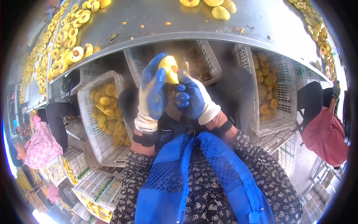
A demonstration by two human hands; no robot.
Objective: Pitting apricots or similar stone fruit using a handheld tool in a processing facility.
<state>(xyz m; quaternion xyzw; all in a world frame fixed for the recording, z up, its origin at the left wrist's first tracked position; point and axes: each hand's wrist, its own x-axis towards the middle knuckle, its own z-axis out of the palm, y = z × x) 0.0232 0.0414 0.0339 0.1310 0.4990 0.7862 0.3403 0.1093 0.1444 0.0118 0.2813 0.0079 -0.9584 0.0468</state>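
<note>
In front of my lap, my left hand (153,86) grips a yellow peach piece (168,67), its thumb and fingers on opposite sides. A reddish-brown patch marks the side of the flesh that faces my right hand (193,95). That hand is beside the fruit with its fingers curled, and a thin tan tip (186,66) rises by it. Whether this tip is part of a tool or of the glove I cannot tell. Both hands wear white knit gloves with blue coated palms. Beneath them a white plastic crate (208,60) contains brownish scraps, partly hidden.
A metal table (156,14) bears peach halves (76,54), whole-looking peaches (221,13) and small scraps. Crates of peaches flank my knees, one on the left (84,98) and one on the right (253,112). A person (44,142) sits left, another (324,134) right.
</note>
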